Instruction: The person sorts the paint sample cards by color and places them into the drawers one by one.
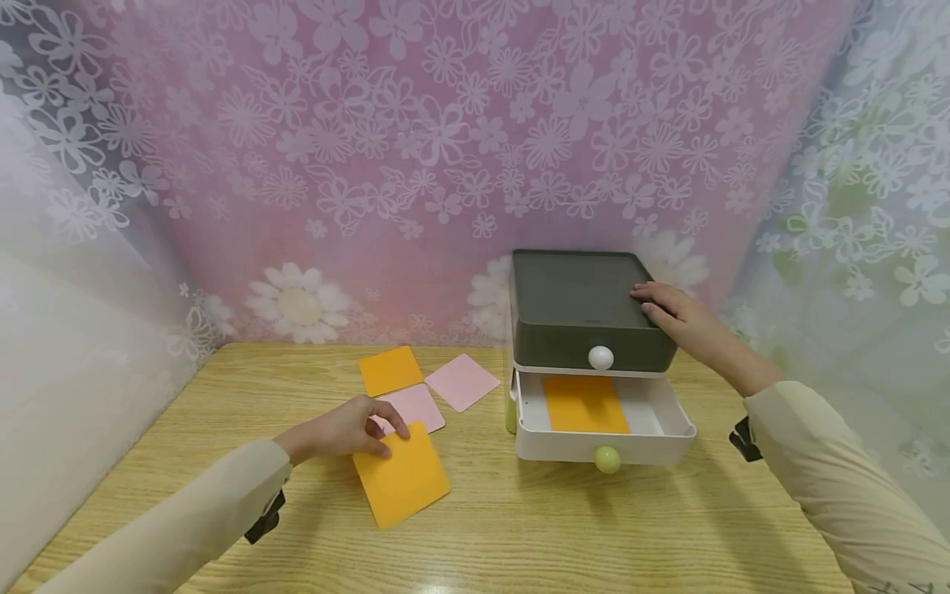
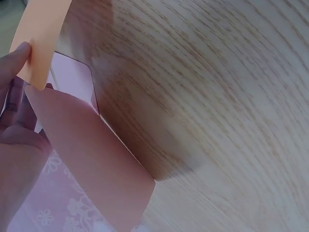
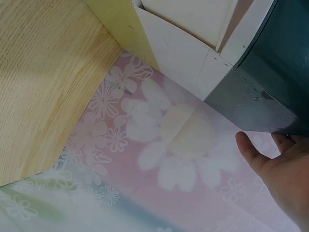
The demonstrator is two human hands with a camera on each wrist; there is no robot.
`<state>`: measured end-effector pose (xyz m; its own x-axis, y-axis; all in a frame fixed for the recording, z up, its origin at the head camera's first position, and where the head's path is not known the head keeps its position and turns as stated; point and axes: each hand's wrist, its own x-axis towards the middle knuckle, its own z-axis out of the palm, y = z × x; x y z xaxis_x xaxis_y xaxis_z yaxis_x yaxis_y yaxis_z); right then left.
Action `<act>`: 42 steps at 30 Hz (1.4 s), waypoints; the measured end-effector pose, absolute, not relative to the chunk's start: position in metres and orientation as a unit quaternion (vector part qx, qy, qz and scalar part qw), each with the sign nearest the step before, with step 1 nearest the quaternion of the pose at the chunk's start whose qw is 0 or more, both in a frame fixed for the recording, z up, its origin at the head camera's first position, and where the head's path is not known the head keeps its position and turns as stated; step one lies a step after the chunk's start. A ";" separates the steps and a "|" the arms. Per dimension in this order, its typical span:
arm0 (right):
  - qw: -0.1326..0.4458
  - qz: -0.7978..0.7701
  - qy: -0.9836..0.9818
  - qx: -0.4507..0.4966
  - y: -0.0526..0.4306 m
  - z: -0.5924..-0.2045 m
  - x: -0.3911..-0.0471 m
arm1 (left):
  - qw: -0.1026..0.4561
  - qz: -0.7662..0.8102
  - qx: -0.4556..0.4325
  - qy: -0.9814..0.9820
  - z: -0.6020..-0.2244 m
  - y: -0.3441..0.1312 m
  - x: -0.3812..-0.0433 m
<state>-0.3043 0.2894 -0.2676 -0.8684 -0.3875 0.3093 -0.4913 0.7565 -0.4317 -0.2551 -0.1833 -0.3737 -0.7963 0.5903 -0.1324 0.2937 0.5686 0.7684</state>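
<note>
With thumb and fingers, my left hand [image 1: 349, 427] pinches the upper left edge of an orange card [image 1: 408, 487], which tilts over the table. In the left wrist view the thumb presses this orange card [image 2: 41, 38], and a dusky pinkish card [image 2: 96, 150] stands slanted beside the fingers. Behind the hand lie a pink card [image 1: 416, 406], partly covered, another pink card [image 1: 463, 382] and an orange card [image 1: 389, 370]. My right hand [image 1: 679, 318] rests on the right edge of a small drawer unit's dark grey top [image 1: 579, 289], fingers loosely extended.
The unit's lower white drawer [image 1: 653, 412] is pulled out, with an orange card [image 1: 585, 404] lying inside. It has a green knob [image 1: 607, 459]; the dark upper drawer has a white knob [image 1: 601, 357]. Floral cloth [image 1: 416, 165] hangs behind the wooden table [image 1: 505, 528].
</note>
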 end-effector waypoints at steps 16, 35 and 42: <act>0.097 0.258 -0.932 0.234 0.290 -0.268 -0.305 | 0.195 0.517 0.217 0.805 -0.348 -0.161 -0.244; 0.106 0.250 -0.932 0.240 0.289 -0.268 -0.305 | 0.269 0.627 0.176 0.710 -0.295 -0.079 -0.233; 0.105 0.252 -0.931 0.242 0.290 -0.268 -0.306 | 0.301 0.665 0.149 0.667 -0.297 -0.038 -0.230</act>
